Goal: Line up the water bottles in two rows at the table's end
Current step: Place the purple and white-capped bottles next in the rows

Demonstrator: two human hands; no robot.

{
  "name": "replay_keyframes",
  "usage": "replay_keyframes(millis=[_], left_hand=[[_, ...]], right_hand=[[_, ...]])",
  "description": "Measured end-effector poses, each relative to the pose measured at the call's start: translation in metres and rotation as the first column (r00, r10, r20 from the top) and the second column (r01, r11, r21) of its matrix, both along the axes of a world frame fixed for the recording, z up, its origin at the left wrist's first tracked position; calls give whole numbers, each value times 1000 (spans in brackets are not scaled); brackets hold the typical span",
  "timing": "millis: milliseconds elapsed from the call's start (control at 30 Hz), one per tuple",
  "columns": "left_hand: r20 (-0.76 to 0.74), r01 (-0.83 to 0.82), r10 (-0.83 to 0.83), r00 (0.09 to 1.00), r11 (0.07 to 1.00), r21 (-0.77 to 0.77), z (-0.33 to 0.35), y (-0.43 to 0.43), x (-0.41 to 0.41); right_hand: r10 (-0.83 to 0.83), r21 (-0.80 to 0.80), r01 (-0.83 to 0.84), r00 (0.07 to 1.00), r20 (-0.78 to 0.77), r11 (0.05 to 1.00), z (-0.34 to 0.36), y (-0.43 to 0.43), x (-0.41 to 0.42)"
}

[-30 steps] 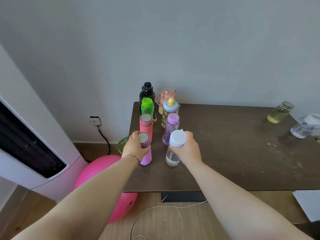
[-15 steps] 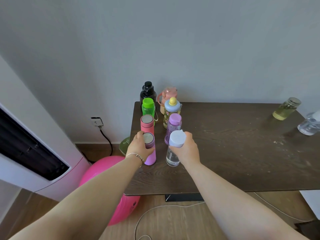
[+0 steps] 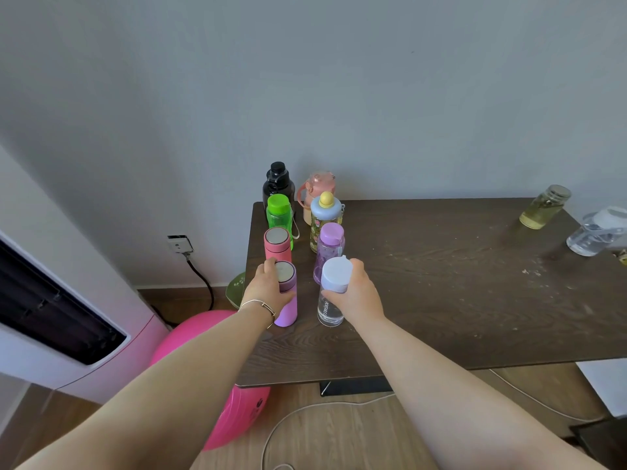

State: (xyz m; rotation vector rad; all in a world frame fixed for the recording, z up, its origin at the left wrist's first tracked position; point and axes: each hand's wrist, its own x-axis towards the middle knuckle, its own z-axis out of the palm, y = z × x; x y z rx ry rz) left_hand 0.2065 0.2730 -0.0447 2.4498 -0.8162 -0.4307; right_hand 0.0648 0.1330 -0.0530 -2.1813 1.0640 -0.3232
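Note:
Two rows of bottles stand along the left end of the dark wooden table [image 3: 441, 300]. The left row holds a black bottle [image 3: 278, 184], a green bottle [image 3: 279, 215], a coral flask [image 3: 277, 245] and a lilac flask [image 3: 287, 307]. The right row holds a pink jug [image 3: 319, 188], a flowered bottle with a yellow knob [image 3: 324, 218], a purple bottle [image 3: 329, 249] and a clear bottle with a pale cap [image 3: 330, 307]. My left hand [image 3: 266, 290] grips the lilac flask. My right hand [image 3: 356, 293] grips the clear bottle. Both stand on the table.
At the table's far right stand a glass jar of yellowish liquid [image 3: 544, 206] and a clear bottle [image 3: 597, 232]. A pink exercise ball [image 3: 210, 340] and a white appliance [image 3: 68, 317] sit on the floor to the left. A white cable [image 3: 305, 412] lies below the table.
The lilac flask in my left hand has shifted slightly right, closer in line behind the coral flask. The view has turned a little leftward. My right hand stays on the clear bottle.

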Motion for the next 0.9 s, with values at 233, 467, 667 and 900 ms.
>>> replay_keyframes(millis=[233, 467, 667, 900], left_hand=[[40, 49, -54, 998, 993, 110, 5, 2, 3], [246, 113, -174, 954, 963, 243, 12, 7, 0], [420, 224, -349, 838, 921, 318, 25, -6, -19], [464, 340, -474, 748, 875, 345, 42, -39, -51]], right_hand=[[49, -80, -56, 995, -88, 995, 2, -2, -1], [147, -222, -194, 966, -212, 956, 12, -8, -10], [213, -364, -337, 916, -339, 868, 22, -19, -30], [74, -527, -377, 858, -508, 762, 31, -47, -67]])
